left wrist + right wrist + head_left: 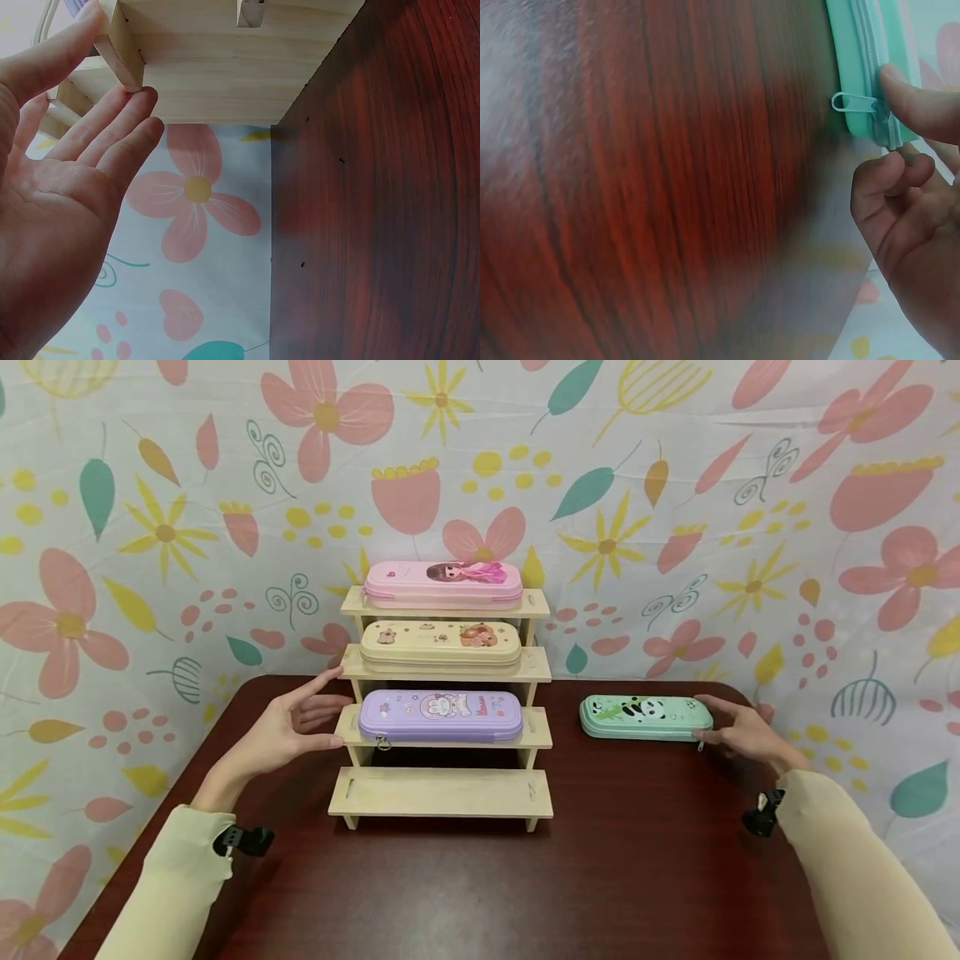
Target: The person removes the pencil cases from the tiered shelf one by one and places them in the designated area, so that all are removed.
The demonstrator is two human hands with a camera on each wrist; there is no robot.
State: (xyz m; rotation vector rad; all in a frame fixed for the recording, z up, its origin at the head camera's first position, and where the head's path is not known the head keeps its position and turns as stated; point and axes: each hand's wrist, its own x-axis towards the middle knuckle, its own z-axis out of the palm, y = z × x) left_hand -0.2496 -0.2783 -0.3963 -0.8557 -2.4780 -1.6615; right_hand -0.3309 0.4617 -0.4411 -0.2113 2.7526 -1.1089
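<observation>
A four-step wooden display rack (441,792) stands on the table. My left hand (288,727) holds its left side, thumb at the front edge of a step end and fingers against the side; in the left wrist view the hand (60,202) meets the rack's end pieces (120,49). To the right, a mint green pencil case with pandas (637,718) lies flat on the table. My right hand (738,731) grips its right end between thumb and fingers. In the right wrist view the thumb (922,109) presses beside the zipper pull (855,102).
On the rack's upper steps lie a pink pencil case (405,581), a cream one (420,643) and a purple one (401,714). The dark red wooden table (600,877) extends around the rack. Behind hangs a flower-patterned cloth (600,460).
</observation>
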